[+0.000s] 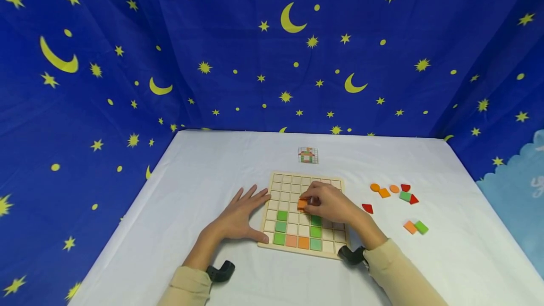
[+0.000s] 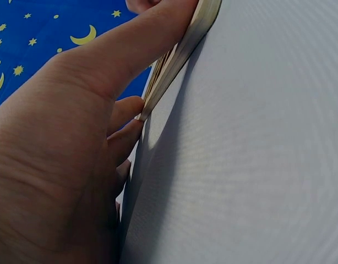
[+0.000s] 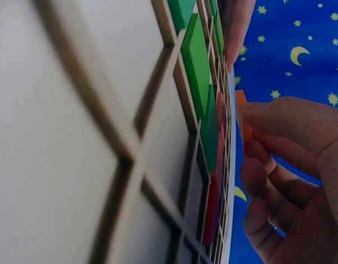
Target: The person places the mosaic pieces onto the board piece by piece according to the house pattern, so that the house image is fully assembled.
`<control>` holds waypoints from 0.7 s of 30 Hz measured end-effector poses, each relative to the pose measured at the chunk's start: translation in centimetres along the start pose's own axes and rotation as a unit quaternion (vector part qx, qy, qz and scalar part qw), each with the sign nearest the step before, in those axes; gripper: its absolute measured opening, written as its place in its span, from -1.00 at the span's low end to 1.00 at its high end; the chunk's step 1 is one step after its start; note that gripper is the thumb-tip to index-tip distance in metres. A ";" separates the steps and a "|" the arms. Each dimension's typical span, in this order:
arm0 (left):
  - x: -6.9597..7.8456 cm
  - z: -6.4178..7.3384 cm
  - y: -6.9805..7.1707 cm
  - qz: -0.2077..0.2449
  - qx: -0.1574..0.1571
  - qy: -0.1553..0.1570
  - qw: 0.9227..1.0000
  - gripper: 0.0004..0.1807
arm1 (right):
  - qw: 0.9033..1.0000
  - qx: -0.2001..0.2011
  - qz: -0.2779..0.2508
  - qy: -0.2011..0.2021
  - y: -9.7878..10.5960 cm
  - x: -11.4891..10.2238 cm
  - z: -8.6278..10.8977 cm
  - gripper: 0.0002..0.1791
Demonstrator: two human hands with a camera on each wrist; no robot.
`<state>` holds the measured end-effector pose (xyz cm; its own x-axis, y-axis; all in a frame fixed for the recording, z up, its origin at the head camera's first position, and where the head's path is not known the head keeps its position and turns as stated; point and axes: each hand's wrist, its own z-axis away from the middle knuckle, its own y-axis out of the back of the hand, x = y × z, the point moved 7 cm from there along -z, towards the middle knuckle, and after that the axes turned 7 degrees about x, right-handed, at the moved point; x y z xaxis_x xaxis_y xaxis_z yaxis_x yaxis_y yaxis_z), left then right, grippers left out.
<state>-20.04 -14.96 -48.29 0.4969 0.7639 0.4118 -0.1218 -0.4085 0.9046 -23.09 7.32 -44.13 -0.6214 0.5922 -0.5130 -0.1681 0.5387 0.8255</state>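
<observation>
My right hand [image 1: 333, 203] pinches a square orange tile [image 1: 302, 204] between thumb and fingers, over the middle of a gridded wooden board [image 1: 297, 250]. The right wrist view shows this tile [image 3: 244, 118] held on edge, apart from the board. My left hand [image 1: 238, 216] lies at the board's left side with fingers spread, thumb and fingertips touching its edge. Green tiles [image 1: 279, 239] form two columns in the lower cells, with orange tiles [image 1: 303, 242] between them in the bottom row. A red tile [image 3: 212, 209] sits in the board, hidden by my right hand in the head view.
Loose orange, red and green tiles lie right of the board, among them a red quarter-round tile [image 1: 367, 208] and a green square [image 1: 421, 227]. A small pattern card [image 1: 308, 155] lies behind the board on the white table [image 1: 221, 164]. Blue star-printed cloth surrounds it.
</observation>
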 end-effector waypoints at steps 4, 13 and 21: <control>0.0 0.1 0.0 0.000 0.002 -0.002 1.000 0.31 | 1.000 -0.004 0.005 0.011 -0.4 -0.3 -0.3 -0.73; 0.3 0.1 0.2 0.005 0.009 -0.012 1.000 0.29 | 1.000 -0.014 0.012 0.016 -1.1 -0.3 -0.7 -0.73; 0.3 0.1 0.2 0.003 0.001 0.003 1.000 0.31 | 0.999 -0.027 0.017 0.008 -1.7 -0.6 -1.0 -0.73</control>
<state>-19.90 -14.89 -47.99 0.4919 0.7641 0.4173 -0.1232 -0.4134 0.9022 -23.23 5.43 -44.96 -0.6391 0.6006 -0.4805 -0.1868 0.4848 0.8544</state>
